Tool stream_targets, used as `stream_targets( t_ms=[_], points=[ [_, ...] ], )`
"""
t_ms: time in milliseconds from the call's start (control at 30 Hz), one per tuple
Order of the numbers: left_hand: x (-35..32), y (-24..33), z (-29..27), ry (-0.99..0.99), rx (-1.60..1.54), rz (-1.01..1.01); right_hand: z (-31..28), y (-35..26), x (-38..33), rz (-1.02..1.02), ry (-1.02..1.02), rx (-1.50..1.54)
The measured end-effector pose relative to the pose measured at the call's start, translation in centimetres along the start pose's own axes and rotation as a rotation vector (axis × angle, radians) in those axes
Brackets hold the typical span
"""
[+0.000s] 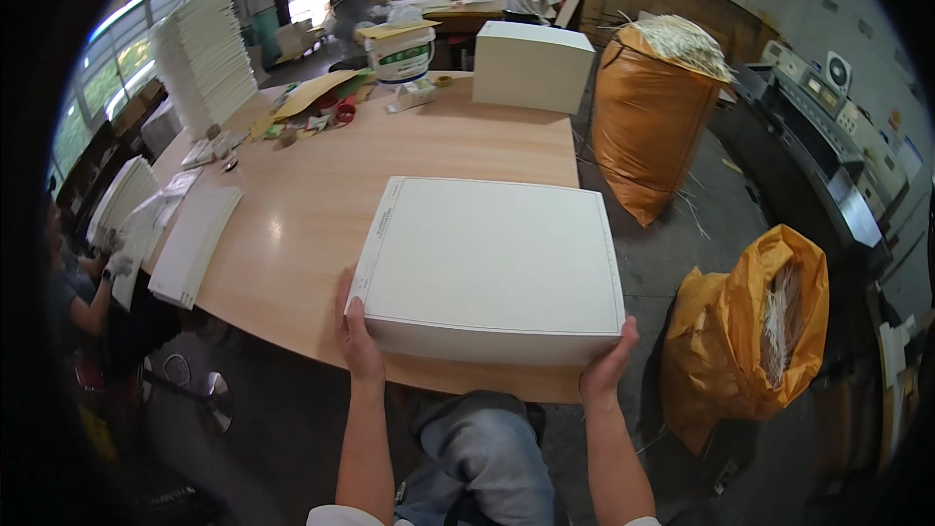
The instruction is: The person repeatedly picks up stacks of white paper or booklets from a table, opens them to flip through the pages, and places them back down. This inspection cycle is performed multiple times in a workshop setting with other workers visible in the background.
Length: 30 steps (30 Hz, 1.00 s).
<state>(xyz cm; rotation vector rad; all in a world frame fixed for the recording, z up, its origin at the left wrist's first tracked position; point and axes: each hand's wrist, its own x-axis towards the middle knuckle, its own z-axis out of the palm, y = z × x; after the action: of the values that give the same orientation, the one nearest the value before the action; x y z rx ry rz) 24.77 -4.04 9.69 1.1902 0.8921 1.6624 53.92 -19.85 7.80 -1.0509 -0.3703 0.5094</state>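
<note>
A thick, squared stack of white sheets (492, 253) lies at the near right edge of the wooden table, a thin printed border running round its top. My left hand (360, 336) grips its near left corner, the thumb up against the side and the other fingers partly hidden. At the near right corner, my right hand (610, 360) presses in from the other side, fingers curled round the edge. Between them the stack sits flat and fairly even. Whether its underside rests fully on the table cannot be made out.
Another white stack (534, 66) stands at the table's far edge, left of a full orange sack (653, 117). A second orange sack (745, 331) of paper strips is on the right floor. A bucket (401, 54), tall sheet piles (200, 58) and a gloved co-worker (117, 263) are leftward.
</note>
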Motion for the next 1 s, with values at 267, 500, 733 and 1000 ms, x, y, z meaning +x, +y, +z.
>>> stream_targets(
  t_ms=[267,500,733,1000],
  points=[
    [0.4,0.7,-1.4,-0.112,0.094,0.004,-0.3,0.7,1.0,-0.14,-0.004,-0.143],
    [4.3,9.9,2.5,-0.565,0.414,0.395,0.5,2.8,1.4,-0.186,0.092,-0.006],
    [3.1,6.7,13.1,-1.159,0.555,0.496,-0.4,2.6,2.0,-0.202,0.017,-0.089],
    [3.2,6.6,12.8,-1.166,0.546,0.335,-2.6,-7.7,1.1,-0.214,-0.156,-0.963]
  ],
)
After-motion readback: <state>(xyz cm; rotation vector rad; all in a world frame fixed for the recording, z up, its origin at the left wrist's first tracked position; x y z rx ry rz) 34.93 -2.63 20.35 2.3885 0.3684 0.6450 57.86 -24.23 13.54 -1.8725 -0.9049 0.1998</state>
